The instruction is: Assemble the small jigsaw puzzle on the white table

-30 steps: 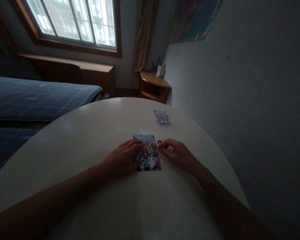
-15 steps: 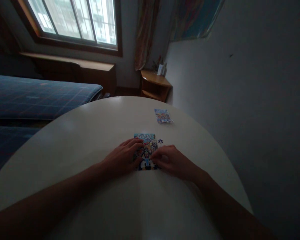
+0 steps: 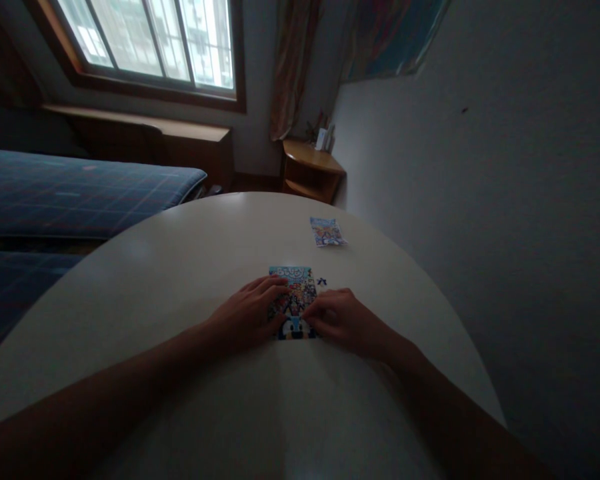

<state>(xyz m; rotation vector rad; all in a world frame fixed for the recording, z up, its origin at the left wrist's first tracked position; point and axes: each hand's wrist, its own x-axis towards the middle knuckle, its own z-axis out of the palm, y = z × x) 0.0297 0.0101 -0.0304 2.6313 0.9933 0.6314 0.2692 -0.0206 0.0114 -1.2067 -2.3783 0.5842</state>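
Note:
A small colourful jigsaw puzzle [image 3: 295,297] with a blue cartoon face near its lower edge lies flat on the white round table [image 3: 220,240]. My left hand [image 3: 253,307] rests over its left side, fingers spread on the surface. At its right side my right hand [image 3: 333,317] has thumb and forefinger pinched together on the puzzle; whatever is between the fingertips is too small to make out. One loose puzzle piece [image 3: 321,281] lies on the table just beyond the right hand, apart from the puzzle.
Farther back on the table is a small printed packet or sheet [image 3: 327,232] with a similar picture. A white wall [image 3: 470,200] runs along the right. To the left stands a bed with a blue plaid mattress [image 3: 80,193]; a wooden corner shelf [image 3: 313,160] stands behind the table.
Almost nothing differs. Both hands keep their places on the puzzle, and the view has shifted very slightly.

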